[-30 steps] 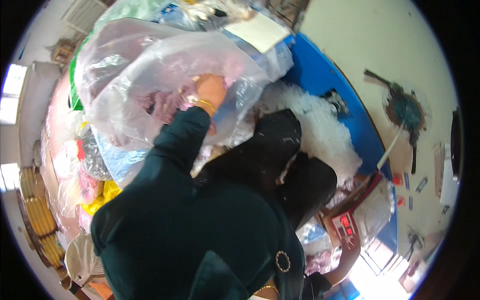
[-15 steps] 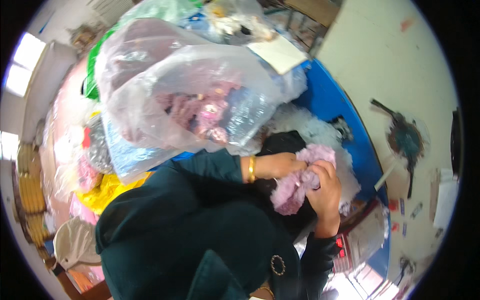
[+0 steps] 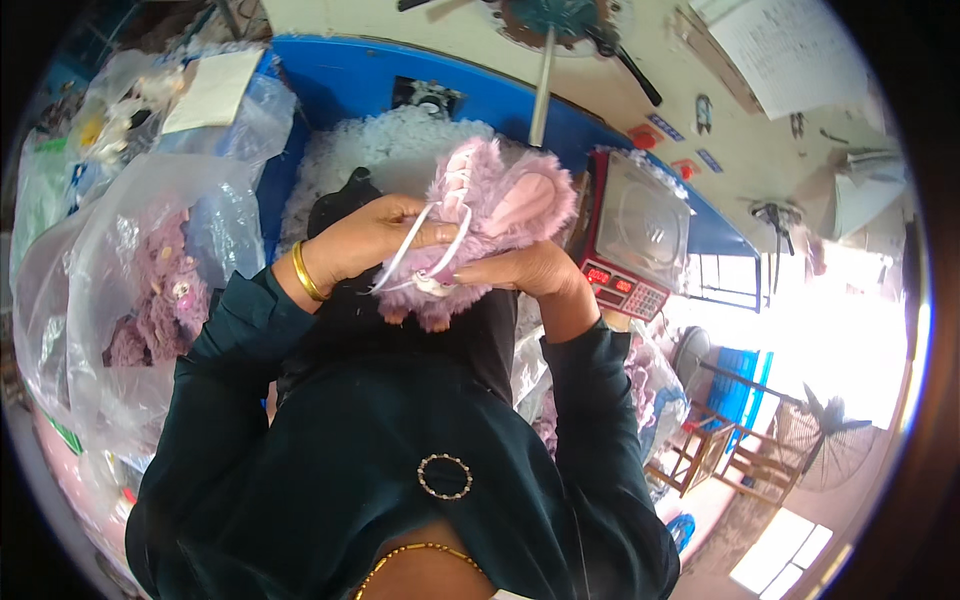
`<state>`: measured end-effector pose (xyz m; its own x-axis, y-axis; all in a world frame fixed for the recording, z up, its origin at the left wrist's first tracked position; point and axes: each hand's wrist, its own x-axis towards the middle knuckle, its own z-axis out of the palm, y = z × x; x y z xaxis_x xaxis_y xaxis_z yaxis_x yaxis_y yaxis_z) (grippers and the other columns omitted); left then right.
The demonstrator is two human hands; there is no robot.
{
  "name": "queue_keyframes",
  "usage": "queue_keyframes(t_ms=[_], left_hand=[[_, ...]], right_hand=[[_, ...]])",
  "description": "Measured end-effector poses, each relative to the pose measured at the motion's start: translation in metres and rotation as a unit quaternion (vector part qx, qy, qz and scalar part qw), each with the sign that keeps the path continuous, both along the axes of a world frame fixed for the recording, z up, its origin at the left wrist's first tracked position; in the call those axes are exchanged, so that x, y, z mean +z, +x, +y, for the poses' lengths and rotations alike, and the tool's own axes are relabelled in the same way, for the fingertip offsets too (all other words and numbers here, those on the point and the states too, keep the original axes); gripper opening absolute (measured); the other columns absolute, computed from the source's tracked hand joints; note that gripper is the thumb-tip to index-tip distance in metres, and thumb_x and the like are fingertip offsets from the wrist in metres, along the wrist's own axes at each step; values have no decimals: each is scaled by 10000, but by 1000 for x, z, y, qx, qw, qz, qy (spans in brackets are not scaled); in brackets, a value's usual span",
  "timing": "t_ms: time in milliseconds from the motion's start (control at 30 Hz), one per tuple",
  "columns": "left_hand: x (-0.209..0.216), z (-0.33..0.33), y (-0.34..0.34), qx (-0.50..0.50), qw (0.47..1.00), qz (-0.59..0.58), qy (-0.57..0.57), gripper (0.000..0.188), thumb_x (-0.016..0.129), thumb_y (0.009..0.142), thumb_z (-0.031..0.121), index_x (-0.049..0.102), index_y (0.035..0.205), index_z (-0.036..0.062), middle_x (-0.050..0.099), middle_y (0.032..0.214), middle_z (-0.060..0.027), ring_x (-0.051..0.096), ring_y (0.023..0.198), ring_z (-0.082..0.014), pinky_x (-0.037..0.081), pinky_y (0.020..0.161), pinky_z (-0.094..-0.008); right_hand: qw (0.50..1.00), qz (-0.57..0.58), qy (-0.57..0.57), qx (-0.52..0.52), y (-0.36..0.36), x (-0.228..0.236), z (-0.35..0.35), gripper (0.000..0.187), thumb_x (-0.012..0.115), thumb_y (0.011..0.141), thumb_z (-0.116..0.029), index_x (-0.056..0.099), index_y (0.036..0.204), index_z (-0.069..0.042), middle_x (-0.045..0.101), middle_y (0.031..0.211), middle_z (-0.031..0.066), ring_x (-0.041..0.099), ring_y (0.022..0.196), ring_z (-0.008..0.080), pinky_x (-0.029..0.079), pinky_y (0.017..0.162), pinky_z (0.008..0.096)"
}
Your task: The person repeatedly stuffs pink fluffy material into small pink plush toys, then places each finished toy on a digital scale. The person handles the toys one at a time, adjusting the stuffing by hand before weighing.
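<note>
A lilac plush rabbit (image 3: 518,200) with long ears is held between my two hands above my lap. One ear shows a pale pink inner side, and the other has a row of stitched folds or lacing. My left hand (image 3: 375,238) grips the plush from the left, its thumb on the fur. A loop of white cord (image 3: 407,240) hangs over the toy beside that thumb. My right hand (image 3: 530,272) holds the toy from the right, fingers near its pink-and-white face. White fluffy stuffing (image 3: 385,145) lies just beyond the toy.
A blue-walled bin (image 3: 320,75) holds the stuffing. A metal tube (image 3: 543,90) points down toward it from the pale machine panel. A red digital scale (image 3: 628,285) stands at the right. Clear bags of lilac plush pieces (image 3: 165,285) fill the left side.
My view has swung to the right, bringing the scale into sight. The crumpled plush is now turned so its ears and face show, with the white cord loop visible.
</note>
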<state>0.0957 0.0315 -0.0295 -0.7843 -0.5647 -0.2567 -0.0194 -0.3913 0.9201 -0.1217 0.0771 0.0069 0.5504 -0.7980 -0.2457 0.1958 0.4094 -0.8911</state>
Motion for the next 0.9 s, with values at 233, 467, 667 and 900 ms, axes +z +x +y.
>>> queue_keyframes(t_ms=[233, 467, 667, 900], left_hand=[[4, 11, -24, -1, 993, 119, -6, 254, 674, 843, 124, 648, 1060, -6, 657, 943, -33, 595, 877, -96, 484, 755, -240], [-42, 15, 14, 40, 996, -48, -65, 546, 571, 912, 255, 379, 1365, 17, 490, 1303, -144, 543, 1119, -244, 443, 959, -362], [-61, -3, 13, 92, 995, 8, -31, 524, 497, 951, 279, 357, 1374, 3, 462, 1322, -167, 526, 1145, -282, 440, 974, -400], [-53, -18, -1, 175, 983, 41, -37, 519, 476, 946, 371, 418, 1333, 29, 486, 1297, -152, 517, 1146, -297, 447, 957, -420]], right_hand=[[987, -61, 143, -42, -37, -23, 21, 286, 699, 752, -10, 628, 1029, -16, 642, 846, 79, 563, 650, 140, 408, 555, 247], [962, 249, -105, -40, -2, -23, -3, 357, 845, 630, -274, 722, 840, -12, 691, 786, 94, 641, 711, 163, 514, 647, 263], [993, 16, 19, -113, 1, -46, 19, 455, 880, 602, -211, 689, 944, 21, 666, 960, 167, 626, 894, 276, 495, 730, 348], [970, -106, 153, -154, 3, -46, 11, 366, 836, 591, -67, 694, 924, -12, 682, 860, 138, 651, 770, 250, 505, 644, 343]])
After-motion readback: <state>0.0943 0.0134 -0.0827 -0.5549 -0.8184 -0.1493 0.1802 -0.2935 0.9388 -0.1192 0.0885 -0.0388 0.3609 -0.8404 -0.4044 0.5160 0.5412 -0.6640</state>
